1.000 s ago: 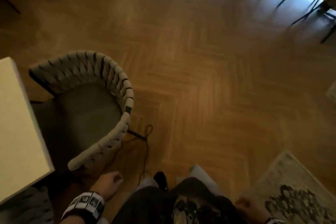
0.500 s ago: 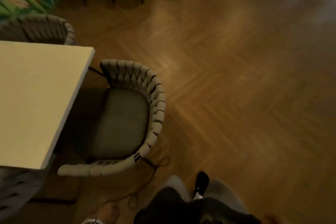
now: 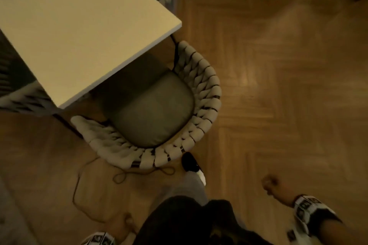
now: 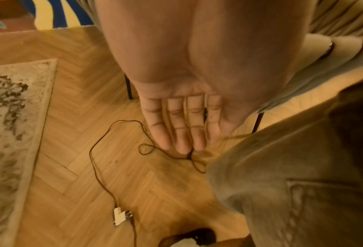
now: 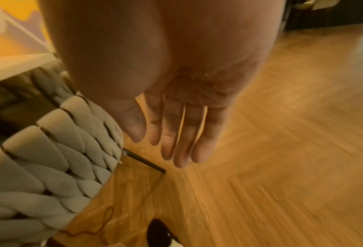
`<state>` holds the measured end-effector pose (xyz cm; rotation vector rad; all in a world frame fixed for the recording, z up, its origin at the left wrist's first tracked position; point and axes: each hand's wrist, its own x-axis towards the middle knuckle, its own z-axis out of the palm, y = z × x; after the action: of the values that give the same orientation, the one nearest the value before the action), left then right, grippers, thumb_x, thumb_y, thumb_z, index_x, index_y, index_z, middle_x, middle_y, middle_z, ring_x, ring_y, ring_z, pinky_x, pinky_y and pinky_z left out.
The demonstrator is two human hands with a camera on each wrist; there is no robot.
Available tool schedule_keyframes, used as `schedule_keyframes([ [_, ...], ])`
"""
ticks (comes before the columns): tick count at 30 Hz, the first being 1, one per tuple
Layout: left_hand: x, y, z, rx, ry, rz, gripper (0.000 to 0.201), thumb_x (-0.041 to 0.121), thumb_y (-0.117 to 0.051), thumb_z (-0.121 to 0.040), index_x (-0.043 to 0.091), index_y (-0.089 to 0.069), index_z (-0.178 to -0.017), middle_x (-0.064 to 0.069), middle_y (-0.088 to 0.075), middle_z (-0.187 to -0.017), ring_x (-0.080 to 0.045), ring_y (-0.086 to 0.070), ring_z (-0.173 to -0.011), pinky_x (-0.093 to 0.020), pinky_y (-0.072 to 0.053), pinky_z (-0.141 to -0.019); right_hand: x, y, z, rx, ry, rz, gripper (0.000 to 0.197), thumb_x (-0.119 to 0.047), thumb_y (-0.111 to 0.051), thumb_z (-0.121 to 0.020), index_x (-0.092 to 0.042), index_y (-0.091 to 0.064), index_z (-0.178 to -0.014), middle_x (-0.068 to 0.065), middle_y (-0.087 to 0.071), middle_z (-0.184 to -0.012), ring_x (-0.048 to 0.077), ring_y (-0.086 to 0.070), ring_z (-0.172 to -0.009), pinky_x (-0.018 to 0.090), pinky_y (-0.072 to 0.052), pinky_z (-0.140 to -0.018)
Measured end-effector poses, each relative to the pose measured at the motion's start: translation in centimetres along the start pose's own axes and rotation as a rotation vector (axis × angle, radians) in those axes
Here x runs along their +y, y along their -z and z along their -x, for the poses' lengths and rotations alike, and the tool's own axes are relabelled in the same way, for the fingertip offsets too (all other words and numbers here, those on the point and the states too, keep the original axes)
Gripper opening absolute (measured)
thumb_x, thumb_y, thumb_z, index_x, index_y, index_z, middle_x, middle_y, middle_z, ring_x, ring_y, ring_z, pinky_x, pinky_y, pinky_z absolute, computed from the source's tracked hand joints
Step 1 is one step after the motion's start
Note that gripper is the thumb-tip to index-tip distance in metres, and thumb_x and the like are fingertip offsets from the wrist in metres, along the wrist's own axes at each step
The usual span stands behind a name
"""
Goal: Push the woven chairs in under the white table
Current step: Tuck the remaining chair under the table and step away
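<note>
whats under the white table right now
The front of the woven chair's grey seat cushion sits under the white table's edge. The tabletop covers everything further under it.

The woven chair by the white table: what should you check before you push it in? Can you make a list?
1. Hands free: ok. The left hand and right hand hang with straight fingers and hold nothing.
2. Hands on the woven chair: not ok, neither touches it.
3. Chair lined up with the white table: ok, the front of its seat already sits under the table edge.
4. Floor behind the chair: not ok, a thin cable loops there, close to the chair's legs.
5. Foot clear of the chair: cannot tell, it is right by the backrest.
</note>
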<state>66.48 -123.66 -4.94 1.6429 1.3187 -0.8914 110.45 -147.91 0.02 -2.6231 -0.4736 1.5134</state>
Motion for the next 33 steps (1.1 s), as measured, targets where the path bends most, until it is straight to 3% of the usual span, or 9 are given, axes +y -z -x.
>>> schedule_keyframes([
  [3, 4.2, 1.5, -1.0, 0.015, -0.064, 0.045, 0.026, 0.022, -0.037, -0.099, 0.027, -0.05, -0.077, -0.001, -0.06, -0.088, -0.023, -0.059, -0.1, -0.025, -0.043, -0.084, -4.0, 5.3, -6.6, -0.026, 0.179, 0.186, 0.018, -0.043, -0.056, -0.08, -0.025, -0.059, -0.081, -0.006, -0.058, -0.075, 0.02, -0.058, -0.075, 0.041, -0.05, -0.077],
  [4, 5.6, 1.9, -1.2, 0.059, -0.082, 0.084, 0.026, 0.022, -0.037, -0.099, 0.024, -0.056, -0.083, -0.002, -0.063, -0.089, -0.025, -0.06, -0.1, -0.026, -0.044, -0.083, -7.0, 6.6, -7.0, -0.044, 0.228, 0.266, 0.025, -0.043, -0.055, -0.081, -0.021, -0.063, -0.088, -0.005, -0.062, -0.081, 0.02, -0.059, -0.079, 0.038, -0.05, -0.079],
  [6, 7.5, 2.6, -2.1, 0.386, -0.226, 0.042, 0.031, 0.019, -0.038, -0.094, 0.011, -0.067, -0.1, -0.013, -0.069, -0.099, -0.023, -0.057, -0.101, -0.031, -0.045, -0.085, -12.7, 8.5, -7.0, -0.026, 0.324, 0.413, 0.023, -0.03, -0.056, -0.087, -0.011, -0.065, -0.094, 0.004, -0.069, -0.089, 0.024, -0.065, -0.084, 0.036, -0.052, -0.08],
  [8, 9.3, 4.2, -1.9, 0.579, -0.328, -0.04, 0.037, 0.028, -0.045, -0.073, 0.009, -0.069, -0.093, -0.014, -0.067, -0.088, -0.023, -0.055, -0.086, -0.033, -0.051, -0.068, -16.9, 9.4, -7.9, 0.014, 0.427, 0.571, 0.022, -0.027, -0.056, -0.088, -0.012, -0.063, -0.103, 0.008, -0.07, -0.098, 0.027, -0.064, -0.092, 0.034, -0.051, -0.079],
  [11, 11.3, 5.6, -1.9, 0.542, -0.257, -0.231, 0.048, 0.036, -0.072, -0.059, 0.02, -0.066, -0.104, -0.008, -0.063, -0.091, -0.028, -0.064, -0.079, -0.037, -0.053, -0.065, -21.5, 9.4, -9.5, 0.039, 0.635, 0.745, 0.032, -0.025, -0.058, -0.087, -0.019, -0.056, -0.119, 0.006, -0.062, -0.117, 0.027, -0.057, -0.108, 0.035, -0.047, -0.088],
  [14, 12.7, 5.5, -2.2, 0.434, -0.058, -0.274, 0.063, 0.04, -0.071, -0.072, 0.03, -0.052, -0.131, -0.005, -0.055, -0.127, -0.029, -0.05, -0.121, -0.055, -0.034, -0.101, -24.5, 8.7, -11.5, -0.006, 0.851, 0.939, 0.043, -0.028, -0.065, -0.082, -0.019, -0.053, -0.122, 0.005, -0.051, -0.132, 0.026, -0.047, -0.122, 0.036, -0.043, -0.101],
  [16, 13.2, 5.2, -2.9, 0.469, 0.01, -0.285, 0.061, 0.04, -0.06, -0.083, 0.034, -0.04, -0.14, -0.004, -0.045, -0.139, -0.027, -0.035, -0.133, -0.058, -0.015, -0.111, -25.8, 8.4, -12.9, -0.046, 0.878, 1.092, 0.057, -0.04, -0.067, -0.079, -0.019, -0.048, -0.128, 0.006, -0.043, -0.142, 0.026, -0.039, -0.131, 0.038, -0.039, -0.107],
  [21, 14.9, 5.6, -3.7, 0.44, 0.118, -0.308, 0.049, 0.042, -0.05, -0.091, 0.039, -0.04, -0.139, -0.004, -0.044, -0.141, -0.027, -0.031, -0.137, -0.065, -0.006, -0.112, -27.0, 8.7, -15.1, -0.057, 0.862, 1.222, 0.065, -0.064, -0.055, -0.075, -0.024, -0.047, -0.126, -0.002, -0.044, -0.14, 0.022, -0.038, -0.13, 0.044, -0.042, -0.102],
  [33, 15.9, 10.8, -5.8, 0.429, 0.086, -0.307, 0.05, 0.04, -0.054, -0.09, 0.04, -0.041, -0.138, -0.005, -0.044, -0.137, -0.027, -0.028, -0.137, -0.062, -0.003, -0.113, -27.8, 9.6, -16.5, 0.02, 0.91, 1.199, 0.059, -0.06, -0.048, -0.084, -0.022, -0.043, -0.129, 0.001, -0.046, -0.139, 0.024, -0.035, -0.129, 0.041, -0.04, -0.102],
])
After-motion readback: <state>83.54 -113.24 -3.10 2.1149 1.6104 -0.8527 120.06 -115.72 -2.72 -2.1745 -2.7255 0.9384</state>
